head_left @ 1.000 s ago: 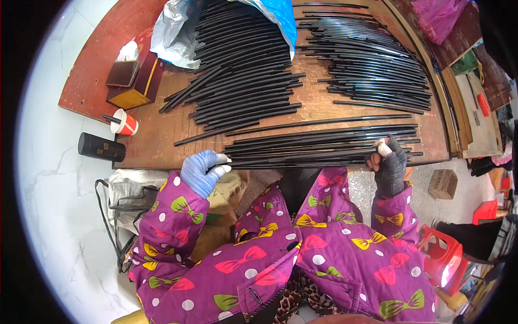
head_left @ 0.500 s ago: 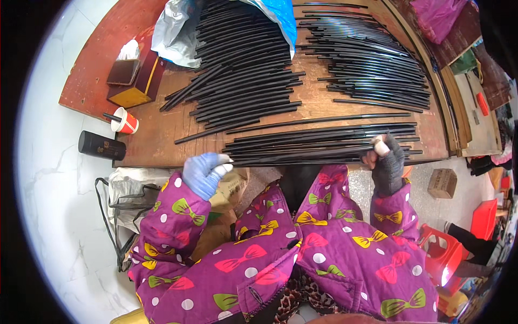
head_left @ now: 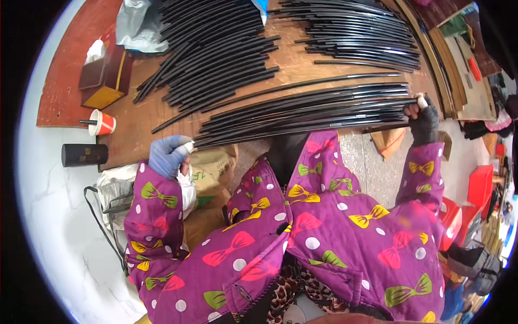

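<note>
My left hand [head_left: 170,155], in a pale blue glove with white-covered fingertips, pinches the left end of a thin black rod [head_left: 218,142] at the table's front edge. My right hand [head_left: 423,120], in a dark fingerless glove with a white wrap on a finger, closes on black rod ends at the right. Whether both hands hold the same rod, I cannot tell. A row of black rods [head_left: 302,97] lies between the hands, just behind the edge. Beyond it are a large pile of black rods [head_left: 216,59] and another, shinier pile [head_left: 356,35] to the right.
A tissue box [head_left: 105,78], a paper cup [head_left: 102,123] and a black cylinder [head_left: 84,155] stand at the left. A silver-and-blue plastic bag [head_left: 137,27] lies by the large pile. Below the table are sacks [head_left: 213,170] and a cardboard box [head_left: 388,141]; red stools [head_left: 477,186] stand right.
My hands have moved farther apart, the left one leftward and the right one outward and up. The view has shifted, so the table sits higher and more to the left.
</note>
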A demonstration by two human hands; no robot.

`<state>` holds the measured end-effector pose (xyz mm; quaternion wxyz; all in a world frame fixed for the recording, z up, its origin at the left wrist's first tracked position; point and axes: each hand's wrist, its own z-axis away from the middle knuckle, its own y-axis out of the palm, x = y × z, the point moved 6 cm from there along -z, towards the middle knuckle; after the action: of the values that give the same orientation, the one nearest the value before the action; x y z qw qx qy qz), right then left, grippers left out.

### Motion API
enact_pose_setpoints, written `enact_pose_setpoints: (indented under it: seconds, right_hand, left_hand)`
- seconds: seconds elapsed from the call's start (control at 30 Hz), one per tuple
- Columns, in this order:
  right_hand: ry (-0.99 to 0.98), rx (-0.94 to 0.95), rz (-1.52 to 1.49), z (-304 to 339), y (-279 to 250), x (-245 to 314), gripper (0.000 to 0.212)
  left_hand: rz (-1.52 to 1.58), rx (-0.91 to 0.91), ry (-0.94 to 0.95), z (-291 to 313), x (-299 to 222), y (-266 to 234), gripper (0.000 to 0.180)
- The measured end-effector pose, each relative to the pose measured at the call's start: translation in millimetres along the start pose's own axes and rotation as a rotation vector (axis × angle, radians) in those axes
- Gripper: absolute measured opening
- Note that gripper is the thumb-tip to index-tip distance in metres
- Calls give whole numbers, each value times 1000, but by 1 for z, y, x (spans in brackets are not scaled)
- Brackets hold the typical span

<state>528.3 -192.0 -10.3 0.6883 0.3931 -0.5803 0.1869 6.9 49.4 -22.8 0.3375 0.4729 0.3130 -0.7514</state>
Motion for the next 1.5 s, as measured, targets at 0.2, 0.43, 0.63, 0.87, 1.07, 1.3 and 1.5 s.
enact_pose_setpoints:
  seconds: [0.2, 0.43, 0.63, 0.87, 1.07, 1.3, 1.5]
  right_hand:
    - [60, 64, -1, -16, -39, -2, 14]
    - [87, -251, 679, -35, -55, 3, 14]
    - [-468, -49, 1416, -45, 24, 7, 19]
    - [-450, 292, 1745, -78, 117, -34, 19]
    - [-276, 414, 1914, -85, 128, -43, 22]
    - [-383, 542, 2087, -77, 146, -40, 34]
    - [-804, 561, 1914, -45, 171, -27, 22]
  left_hand:
    - [-31, 23, -48, -9, 7, -2, 12]
    - [-498, -154, 280, -13, -8, 6, 12]
    - [-665, -260, 275, -17, -21, 13, 13]
    - [-1221, -304, 403, -52, -30, 1, 26]
    - [-1225, -193, 293, -68, -22, -3, 28]
    - [-993, -367, 467, -49, -25, -10, 26]
    - [-600, -328, 384, -35, -18, 7, 26]
